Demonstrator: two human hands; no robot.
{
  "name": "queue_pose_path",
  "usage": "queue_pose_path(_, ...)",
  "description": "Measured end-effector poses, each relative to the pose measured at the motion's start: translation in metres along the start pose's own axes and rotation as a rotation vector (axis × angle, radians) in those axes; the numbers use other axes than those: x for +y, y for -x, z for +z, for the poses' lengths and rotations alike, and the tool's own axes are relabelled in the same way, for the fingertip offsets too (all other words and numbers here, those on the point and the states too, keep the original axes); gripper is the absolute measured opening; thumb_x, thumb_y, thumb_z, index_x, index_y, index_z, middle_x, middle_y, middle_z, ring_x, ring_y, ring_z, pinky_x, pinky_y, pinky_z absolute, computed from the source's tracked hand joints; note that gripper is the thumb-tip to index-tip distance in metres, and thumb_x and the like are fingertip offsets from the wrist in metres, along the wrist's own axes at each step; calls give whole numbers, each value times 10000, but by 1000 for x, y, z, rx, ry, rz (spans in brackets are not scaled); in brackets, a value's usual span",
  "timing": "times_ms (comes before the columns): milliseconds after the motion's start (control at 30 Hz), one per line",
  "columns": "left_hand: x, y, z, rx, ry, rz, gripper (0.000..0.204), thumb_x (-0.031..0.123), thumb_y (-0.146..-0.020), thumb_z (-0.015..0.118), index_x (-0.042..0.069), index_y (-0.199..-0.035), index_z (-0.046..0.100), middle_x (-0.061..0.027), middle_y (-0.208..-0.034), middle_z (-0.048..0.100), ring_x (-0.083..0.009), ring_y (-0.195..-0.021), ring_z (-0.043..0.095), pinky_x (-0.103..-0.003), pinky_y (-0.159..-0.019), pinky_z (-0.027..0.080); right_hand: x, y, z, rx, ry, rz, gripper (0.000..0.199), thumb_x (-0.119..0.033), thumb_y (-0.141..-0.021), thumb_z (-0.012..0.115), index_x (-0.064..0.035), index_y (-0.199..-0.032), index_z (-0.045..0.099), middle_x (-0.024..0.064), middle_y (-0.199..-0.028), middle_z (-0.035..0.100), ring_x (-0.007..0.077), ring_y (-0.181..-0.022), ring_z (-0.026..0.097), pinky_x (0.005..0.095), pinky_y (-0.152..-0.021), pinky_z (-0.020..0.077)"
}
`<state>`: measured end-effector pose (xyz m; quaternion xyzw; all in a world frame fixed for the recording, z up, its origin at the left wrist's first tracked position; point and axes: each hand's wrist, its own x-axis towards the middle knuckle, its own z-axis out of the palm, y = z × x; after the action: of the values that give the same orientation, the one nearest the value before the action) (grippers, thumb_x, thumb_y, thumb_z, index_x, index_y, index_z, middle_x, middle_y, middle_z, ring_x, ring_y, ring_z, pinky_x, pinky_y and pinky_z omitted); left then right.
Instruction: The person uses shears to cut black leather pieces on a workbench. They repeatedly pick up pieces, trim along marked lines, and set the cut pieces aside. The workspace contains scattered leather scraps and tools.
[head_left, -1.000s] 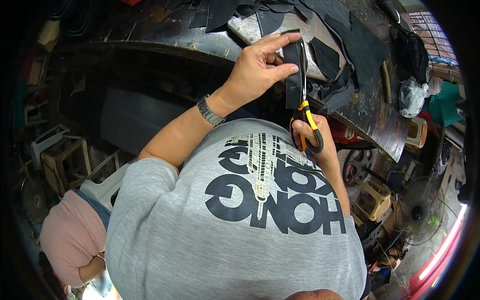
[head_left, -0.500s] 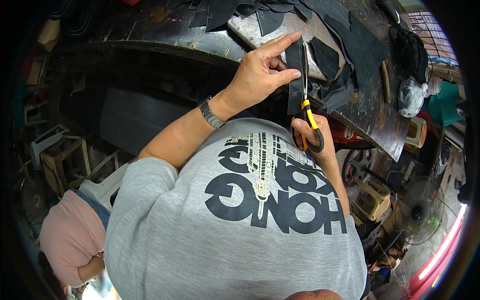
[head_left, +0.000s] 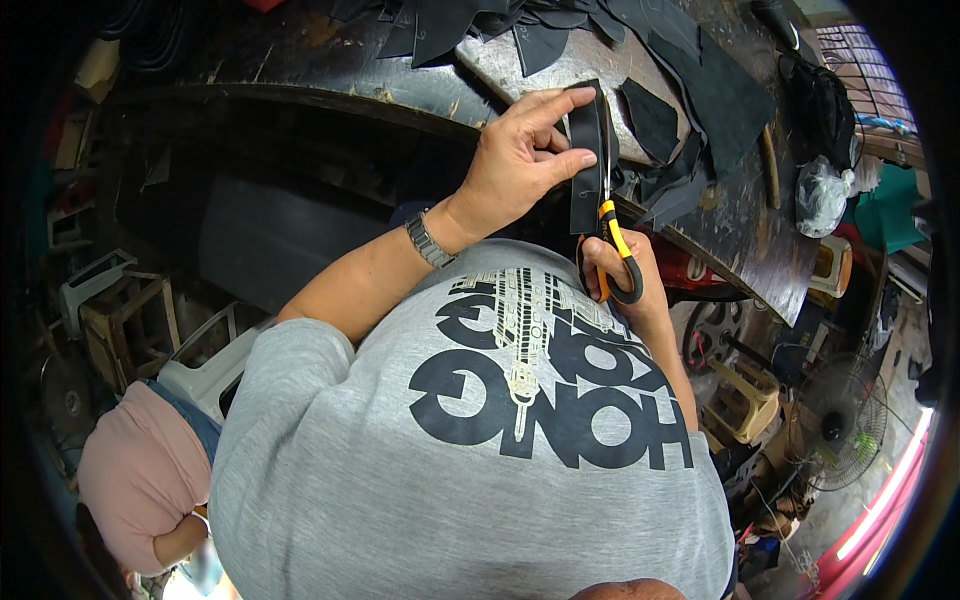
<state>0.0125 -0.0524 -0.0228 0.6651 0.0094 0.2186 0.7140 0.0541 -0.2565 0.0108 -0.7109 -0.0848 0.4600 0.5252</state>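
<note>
- At far left, a wooden stool (head_left: 145, 291) stands on the floor, its frame open-sided.
- Just below it in view, a co-worker in a pink top (head_left: 135, 465) is bent forward, one bare forearm showing.
- Beside that person is a white plastic chair (head_left: 190, 383), partly covered by the grey T-shirt (head_left: 330, 470) of the person at work.
- Along the top runs a dark, worn table (head_left: 320, 75), its near edge scuffed.
- A metal-banded watch (head_left: 428, 240) sits on the left wrist.
- Dark cut pieces (head_left: 440, 35) lie heaped on the table, some overlapping a grey slab (head_left: 490, 65).
- The left hand (head_left: 508, 150) pinches the black strip between thumb and fingers, the thumb lying flat across it.
- The black strip (head_left: 587, 188) is held lengthwise at the table's near side, between the hands, a small pale mark near its lower end.
- Scissors (head_left: 611, 215) with yellow-and-black handles point away from the body, blades along the strip's right edge; how far apart they stand cannot be told.
- The right hand (head_left: 645, 278) grips the scissors by the handles.
- Farther right, a brown stick (head_left: 770, 165) and a clear plastic bag (head_left: 825, 195) lie near the table's right edge.
- Lower right stands a round caged fan (head_left: 836, 425).
</note>
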Motion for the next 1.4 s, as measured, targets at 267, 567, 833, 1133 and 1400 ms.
queue_pose_path(267,5,4,5,12,7,-21,623,-6,-826,747,38,-1401,512,-104,-1359,508,-38,-812,612,-152,-684,511,1,-8,-3,33,3,-9,344,-347,-836,762,-48,-759,609,17,-550,546,86,-444,497,232,-429,381)
queue_pose_path(567,5,4,4,-14,-68,-30,624,-5,-829,744,48,-1405,510,-111,-1372,509,-38,-797,612,-152,-682,517,6,-6,-2,53,9,-5,301,-282,-854,763,-45,-758,602,-1,-529,520,70,-408,455,217,-391,346)
queue_pose_path(833,8,2,4,-54,-70,-26,587,15,-825,741,6,-1370,525,-170,-1372,505,-102,-842,659,-182,-717,569,8,-8,-3,86,-11,-55,295,-276,-846,774,-53,-759,602,2,-526,529,72,-413,473,215,-406,353)
queue_pose_path(1133,5,4,6,-44,-68,-65,579,-35,-817,734,32,-1362,550,-106,-1354,508,-46,-803,615,-181,-708,541,4,-3,-1,99,60,53,282,-261,-840,775,-49,-745,614,-13,-526,526,56,-421,482,210,-385,354)
queue_pose_path(1400,5,-1,1,-69,-6,-107,402,-44,-828,722,-9,-1220,644,-40,-1201,523,-70,-895,611,-193,-812,518,-7,-14,-66,562,-310,-454,216,-210,-900,703,-46,-802,601,25,-657,575,94,-483,548,227,-390,432)
